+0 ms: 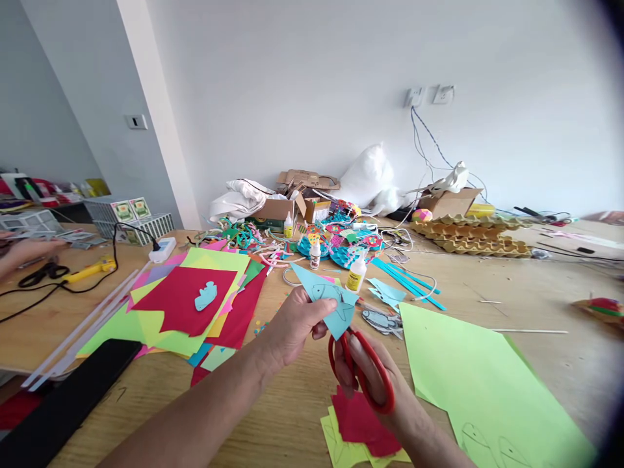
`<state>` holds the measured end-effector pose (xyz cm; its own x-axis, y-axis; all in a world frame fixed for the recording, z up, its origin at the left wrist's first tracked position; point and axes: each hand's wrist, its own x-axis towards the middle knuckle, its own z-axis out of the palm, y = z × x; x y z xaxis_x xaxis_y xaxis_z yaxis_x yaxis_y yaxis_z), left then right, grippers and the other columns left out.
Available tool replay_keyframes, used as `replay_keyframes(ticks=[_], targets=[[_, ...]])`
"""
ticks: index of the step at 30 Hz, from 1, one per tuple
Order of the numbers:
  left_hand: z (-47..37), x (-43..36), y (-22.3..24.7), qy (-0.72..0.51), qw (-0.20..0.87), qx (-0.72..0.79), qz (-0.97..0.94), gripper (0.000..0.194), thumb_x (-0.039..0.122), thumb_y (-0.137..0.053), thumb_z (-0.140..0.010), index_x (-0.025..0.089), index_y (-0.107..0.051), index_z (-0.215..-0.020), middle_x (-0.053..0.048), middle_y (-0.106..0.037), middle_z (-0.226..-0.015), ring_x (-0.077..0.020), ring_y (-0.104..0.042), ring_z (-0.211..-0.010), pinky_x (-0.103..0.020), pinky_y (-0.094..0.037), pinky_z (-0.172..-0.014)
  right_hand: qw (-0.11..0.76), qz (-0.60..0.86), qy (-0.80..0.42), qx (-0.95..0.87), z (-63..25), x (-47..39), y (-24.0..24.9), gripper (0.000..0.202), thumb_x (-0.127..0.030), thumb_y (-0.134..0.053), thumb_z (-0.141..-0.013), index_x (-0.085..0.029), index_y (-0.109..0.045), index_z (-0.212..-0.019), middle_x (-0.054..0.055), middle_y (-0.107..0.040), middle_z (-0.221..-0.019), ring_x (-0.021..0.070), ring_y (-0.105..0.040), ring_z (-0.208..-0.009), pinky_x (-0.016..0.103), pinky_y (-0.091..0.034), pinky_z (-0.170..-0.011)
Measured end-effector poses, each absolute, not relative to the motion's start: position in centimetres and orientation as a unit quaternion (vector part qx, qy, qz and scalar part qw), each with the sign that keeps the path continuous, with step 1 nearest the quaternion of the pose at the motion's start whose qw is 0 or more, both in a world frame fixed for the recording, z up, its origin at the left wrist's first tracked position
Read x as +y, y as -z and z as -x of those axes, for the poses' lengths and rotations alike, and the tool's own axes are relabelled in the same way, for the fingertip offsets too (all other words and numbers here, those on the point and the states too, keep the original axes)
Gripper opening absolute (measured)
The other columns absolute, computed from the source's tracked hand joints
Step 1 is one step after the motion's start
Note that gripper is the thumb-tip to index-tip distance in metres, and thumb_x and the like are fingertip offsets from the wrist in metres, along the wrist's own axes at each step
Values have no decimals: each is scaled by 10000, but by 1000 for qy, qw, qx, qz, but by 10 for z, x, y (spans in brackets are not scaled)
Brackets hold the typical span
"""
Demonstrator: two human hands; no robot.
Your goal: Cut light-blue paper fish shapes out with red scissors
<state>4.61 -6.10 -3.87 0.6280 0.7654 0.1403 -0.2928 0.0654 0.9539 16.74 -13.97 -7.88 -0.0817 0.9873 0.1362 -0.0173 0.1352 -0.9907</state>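
Note:
My left hand (302,318) pinches a piece of light blue paper (314,286) with a fish drawn on it in dark line, the thumb lying over the drawing. My right hand (375,377) is wrapped through the handles of red-handled scissors (373,370). Their blades meet the paper's lower edge and are mostly hidden behind it. Just right of the paper lie a grey fish cutout (383,321) and blue paper scraps (387,294). Below the scissors are red paper pieces (361,419) over yellow ones (336,442) with pencil lines.
Stacked coloured paper (185,299) with a blue fish cutout (205,296) lies left, near a black long object (73,403). Glue bottles (356,273) and craft scraps stand behind. A green sheet (478,370) spreads right; egg cartons (463,235) sit farther back. Another person's hand (39,250) shows far left.

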Motion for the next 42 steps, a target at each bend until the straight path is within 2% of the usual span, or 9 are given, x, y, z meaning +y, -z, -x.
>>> replay_keyframes(ticks=[22,29,34,42], targets=[[-53,-71,41,-405,706,198,-546,275,348,-595,-725,179,-429,-586,64,-386,-498,-55,-300,-452,-213,-230,-438,533,452,-466,-542,-168,-140,81,361,-547,-453,-891,-212,-480,-758,-66,-427,-486,110,-368,-441,244,-332,-477],[-52,-70,43,-399,718,194,-537,272,347,-603,-714,174,-442,-580,62,-396,-486,-52,-310,-438,-208,-229,-431,525,474,-449,-545,-166,-142,78,445,-557,-446,-888,-217,-415,-601,-56,-415,-486,107,-358,-445,247,-309,-484],[-50,-66,42,-378,731,186,-537,287,360,-608,-716,170,-445,-574,59,-400,-486,-50,-313,-435,-209,-224,-430,521,471,-461,-542,-166,-143,75,402,-567,-446,-881,-228,-442,-666,-63,-420,-496,116,-354,-449,255,-317,-488],[-47,-67,37,-354,742,207,-531,276,357,-599,-693,175,-430,-572,69,-376,-467,-43,-310,-401,-204,-180,-402,498,457,-477,-562,-172,-138,74,429,-591,-450,-870,-223,-415,-652,-70,-434,-488,96,-356,-429,242,-320,-468]])
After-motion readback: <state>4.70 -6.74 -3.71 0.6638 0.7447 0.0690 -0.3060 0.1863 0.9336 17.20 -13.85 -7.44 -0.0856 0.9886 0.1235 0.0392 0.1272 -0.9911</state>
